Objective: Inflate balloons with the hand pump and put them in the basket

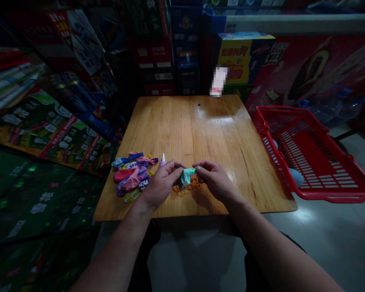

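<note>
A limp mint-green balloon [186,176] is stretched between my two hands, low over the wooden table. My left hand [163,178] pinches its left side between thumb and fingers. The other end, at the upper right, sits in the pinched fingers of my right hand [213,177]. Just below the balloon lies a loose heap of orange rubber bands [195,184]. Left of my left hand, a pile of deflated balloons [130,178] in pink, purple, blue and yellow rests on the table. A white-tipped lilac nozzle [163,158] pokes up behind my left hand, its lower part hidden.
The wooden table [167,125] bears a small dark blue dot [199,105] near its far edge. To the right stands a red basket [314,162] with pale blue balloons [296,177] inside. Stacked green cartons [18,198] line the left; more boxes [243,56] stand behind the table.
</note>
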`<state>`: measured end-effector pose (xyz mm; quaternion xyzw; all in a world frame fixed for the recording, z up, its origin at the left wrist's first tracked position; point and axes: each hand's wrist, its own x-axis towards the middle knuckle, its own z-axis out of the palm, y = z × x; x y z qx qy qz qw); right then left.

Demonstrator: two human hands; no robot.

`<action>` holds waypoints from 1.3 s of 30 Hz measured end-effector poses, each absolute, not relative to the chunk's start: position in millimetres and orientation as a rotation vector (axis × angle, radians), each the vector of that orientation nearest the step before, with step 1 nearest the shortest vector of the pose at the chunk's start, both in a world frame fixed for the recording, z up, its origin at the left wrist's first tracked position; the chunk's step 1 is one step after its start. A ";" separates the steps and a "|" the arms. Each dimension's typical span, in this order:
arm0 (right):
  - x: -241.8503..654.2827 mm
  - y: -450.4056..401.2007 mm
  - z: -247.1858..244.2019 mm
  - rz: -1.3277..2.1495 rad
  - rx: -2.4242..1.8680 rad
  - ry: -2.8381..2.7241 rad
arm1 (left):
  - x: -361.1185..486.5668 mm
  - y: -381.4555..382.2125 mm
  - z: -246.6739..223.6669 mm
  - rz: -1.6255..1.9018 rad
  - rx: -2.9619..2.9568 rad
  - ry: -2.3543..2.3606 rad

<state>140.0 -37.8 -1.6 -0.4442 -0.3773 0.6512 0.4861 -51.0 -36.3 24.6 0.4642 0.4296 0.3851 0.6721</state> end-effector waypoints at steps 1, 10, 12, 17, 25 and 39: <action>140.4 -38.0 -2.5 1.594 -1.070 -0.916 | -49.1 -37.3 24.2 0.877 1.005 0.973; 144.2 -42.9 -0.5 1.807 -0.943 -0.763 | -39.7 -39.2 15.9 0.844 1.108 1.101; 145.2 -44.4 0.5 1.829 -0.940 -0.731 | -39.6 -38.5 13.7 0.864 1.096 1.107; 147.2 -47.0 -1.7 1.846 -0.934 -0.703 | -36.3 -38.7 10.3 0.893 1.071 1.102; 156.9 -43.0 -3.1 1.823 -0.925 -0.619 | -34.6 -36.2 14.3 0.983 1.144 1.164; 145.5 -48.7 -0.4 1.352 -1.295 -1.046 | -23.6 -41.9 13.9 1.110 1.134 1.353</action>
